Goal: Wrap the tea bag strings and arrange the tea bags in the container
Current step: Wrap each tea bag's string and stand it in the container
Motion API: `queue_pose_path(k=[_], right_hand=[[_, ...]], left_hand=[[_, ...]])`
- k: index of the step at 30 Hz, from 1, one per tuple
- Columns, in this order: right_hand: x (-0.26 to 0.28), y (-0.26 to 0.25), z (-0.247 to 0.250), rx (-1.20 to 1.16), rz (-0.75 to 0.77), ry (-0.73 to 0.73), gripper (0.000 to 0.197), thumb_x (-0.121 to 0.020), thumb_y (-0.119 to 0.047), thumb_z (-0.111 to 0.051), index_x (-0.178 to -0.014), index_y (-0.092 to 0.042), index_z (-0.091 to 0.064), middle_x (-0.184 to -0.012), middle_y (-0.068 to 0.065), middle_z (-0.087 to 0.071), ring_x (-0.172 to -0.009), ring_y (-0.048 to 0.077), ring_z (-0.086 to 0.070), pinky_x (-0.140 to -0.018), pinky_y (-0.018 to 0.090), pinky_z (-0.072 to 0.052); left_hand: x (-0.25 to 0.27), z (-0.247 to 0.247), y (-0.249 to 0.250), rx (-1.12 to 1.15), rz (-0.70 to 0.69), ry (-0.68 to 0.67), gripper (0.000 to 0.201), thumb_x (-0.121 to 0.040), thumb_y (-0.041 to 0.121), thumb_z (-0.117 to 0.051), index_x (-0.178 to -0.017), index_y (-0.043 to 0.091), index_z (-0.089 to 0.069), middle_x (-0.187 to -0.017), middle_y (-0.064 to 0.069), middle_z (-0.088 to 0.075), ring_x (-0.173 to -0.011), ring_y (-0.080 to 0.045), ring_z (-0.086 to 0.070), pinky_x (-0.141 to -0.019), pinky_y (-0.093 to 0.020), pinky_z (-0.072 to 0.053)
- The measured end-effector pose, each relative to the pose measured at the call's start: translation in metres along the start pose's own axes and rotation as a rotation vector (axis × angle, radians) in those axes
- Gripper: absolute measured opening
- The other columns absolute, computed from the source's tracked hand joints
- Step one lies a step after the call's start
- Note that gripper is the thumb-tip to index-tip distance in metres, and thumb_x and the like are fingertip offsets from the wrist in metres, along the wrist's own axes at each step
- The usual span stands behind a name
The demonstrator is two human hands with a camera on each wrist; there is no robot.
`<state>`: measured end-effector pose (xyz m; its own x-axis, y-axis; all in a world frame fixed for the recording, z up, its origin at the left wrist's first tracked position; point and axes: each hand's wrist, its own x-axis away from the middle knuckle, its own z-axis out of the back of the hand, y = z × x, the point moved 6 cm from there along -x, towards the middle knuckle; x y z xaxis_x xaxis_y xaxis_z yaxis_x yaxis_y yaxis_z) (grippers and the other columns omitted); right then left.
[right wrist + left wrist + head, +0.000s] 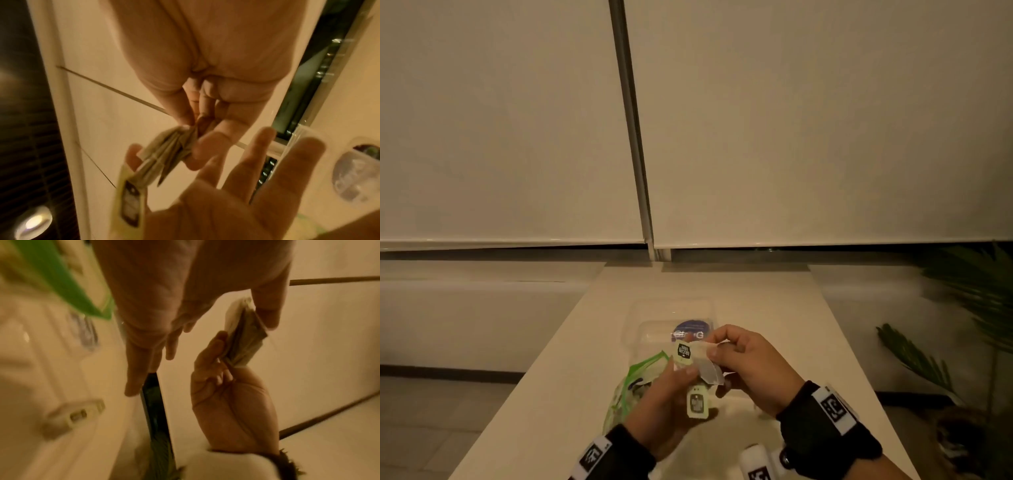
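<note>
Right hand (750,370): fingers curled, thumb and fingertips pinching the top of a tea bag (705,365); in the right wrist view the pinch sits on the bag's folded end (174,146).
Left hand (671,404): thumb against the bag's lower edge, a finger behind it; remaining fingers straight and spread, as the right wrist view shows (236,186). Whether the grip is a true pinch or only a touch, cannot tell.
Tea bag: held in the air between both hands, above the near middle of the bench (774,308); pale, translucent, pleated; the wrist views show it brownish and folded (244,340).
Tags: one pale tag with a dark print (683,351) stands at the bag's upper left; a second tag (698,404) hangs below the hands. String too thin to see.
Container (671,322): clear plastic, on the bench just beyond the hands, a dark round label showing through it.
Pouch (640,377): clear with a green rim, on the bench beside the left hand, toward the left edge.
Wrists: black bands with white marker blocks on both.
Plant (962,325): leaves off the bench's right edge.
</note>
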<state>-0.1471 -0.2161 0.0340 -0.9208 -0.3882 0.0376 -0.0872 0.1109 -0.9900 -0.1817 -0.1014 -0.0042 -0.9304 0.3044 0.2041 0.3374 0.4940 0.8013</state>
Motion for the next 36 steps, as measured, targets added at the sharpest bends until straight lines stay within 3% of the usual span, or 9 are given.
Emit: queue_pose_path(k=[4,9,13,16,20,23,28,33,36], right_hand=[[0.012,0.001,0.011,0.19,0.063,0.095,0.007,-0.091,-0.006,-0.06,-0.091,-0.001,-0.056,-0.071,0.007,-0.062,-0.063,0.018,-0.06,-0.055,0.033,-0.053],[0.022,0.007,0.037,0.391,0.096,0.279,0.011,-0.09,-0.011,-0.059,-0.081,-0.017,-0.057,-0.087,0.002,-0.062,-0.069,0.015,-0.058,-0.057,0.026,-0.045],[0.027,0.008,0.058,-0.046,0.047,0.338,0.011,-0.097,-0.006,-0.05,-0.087,-0.01,-0.051,-0.073,0.007,-0.05,-0.057,0.012,-0.047,-0.044,0.024,-0.033],[0.032,0.004,0.064,-0.222,0.11,0.345,0.007,-0.097,-0.007,-0.051,-0.091,-0.007,-0.048,-0.079,0.014,-0.059,-0.058,0.019,-0.058,-0.042,0.025,-0.04],[0.037,-0.001,0.058,-0.057,0.281,0.305,0.008,-0.09,0.006,-0.058,-0.087,-0.001,-0.055,-0.101,0.012,-0.07,-0.093,0.028,-0.069,-0.074,0.032,-0.057],[0.042,0.001,0.054,0.256,0.443,0.293,0.019,-0.081,0.014,-0.062,-0.079,-0.005,-0.064,-0.1,-0.001,-0.066,-0.099,0.015,-0.065,-0.08,0.022,-0.052],[0.048,0.006,0.047,0.507,0.533,0.228,0.019,-0.075,-0.01,-0.052,-0.082,-0.014,-0.069,-0.105,-0.011,-0.064,-0.103,0.014,-0.064,-0.088,0.024,-0.052],[0.043,0.016,0.061,0.294,0.383,0.288,0.026,-0.08,0.001,-0.06,-0.093,-0.022,-0.065,-0.104,0.002,-0.062,-0.088,0.017,-0.067,-0.075,0.03,-0.054],[0.04,0.031,0.07,0.154,0.198,0.37,0.021,-0.083,-0.004,-0.071,-0.094,-0.016,-0.058,-0.087,0.007,-0.061,-0.07,0.018,-0.062,-0.067,0.031,-0.052]], left_hand=[[-0.007,-0.03,-0.02,0.3,0.113,-0.081,0.041,-0.088,0.036,-0.057,-0.128,0.031,-0.062,-0.127,-0.006,-0.065,-0.117,-0.036,-0.059,-0.096,-0.07,-0.036],[-0.016,-0.038,-0.024,0.447,0.058,-0.04,0.038,-0.094,0.023,-0.044,-0.126,0.018,-0.065,-0.127,-0.017,-0.064,-0.118,-0.04,-0.058,-0.094,-0.064,-0.045],[-0.026,-0.016,-0.032,0.321,0.073,0.137,0.033,-0.092,0.004,-0.043,-0.116,0.008,-0.065,-0.109,-0.017,-0.071,-0.097,-0.029,-0.065,-0.059,-0.039,-0.058],[-0.03,-0.004,-0.036,0.182,0.074,0.261,0.034,-0.081,-0.011,-0.038,-0.092,0.011,-0.061,-0.073,-0.007,-0.063,-0.062,-0.017,-0.053,-0.035,-0.019,-0.032],[-0.029,-0.015,-0.037,0.153,0.128,0.165,0.005,-0.082,0.008,-0.056,-0.084,0.012,-0.057,-0.071,-0.006,-0.053,-0.052,-0.013,-0.043,-0.036,-0.016,-0.021],[-0.031,-0.025,-0.037,0.202,0.106,0.11,0.024,-0.089,0.036,-0.062,-0.098,0.014,-0.063,-0.073,-0.004,-0.053,-0.052,-0.01,-0.045,-0.036,-0.016,-0.02],[-0.036,-0.024,-0.035,0.089,0.036,0.156,0.033,-0.077,0.023,-0.071,-0.106,0.009,-0.07,-0.074,-0.002,-0.054,-0.052,-0.008,-0.04,-0.035,-0.016,-0.02],[-0.038,-0.016,-0.036,-0.016,-0.043,0.202,0.022,-0.076,0.002,-0.069,-0.097,0.007,-0.063,-0.066,-0.004,-0.048,-0.051,-0.01,-0.037,-0.037,-0.016,-0.02],[-0.037,-0.016,-0.034,-0.038,-0.089,0.209,0.018,-0.079,0.0,-0.068,-0.095,0.006,-0.062,-0.064,-0.005,-0.046,-0.05,-0.011,-0.036,-0.037,-0.017,-0.02]])
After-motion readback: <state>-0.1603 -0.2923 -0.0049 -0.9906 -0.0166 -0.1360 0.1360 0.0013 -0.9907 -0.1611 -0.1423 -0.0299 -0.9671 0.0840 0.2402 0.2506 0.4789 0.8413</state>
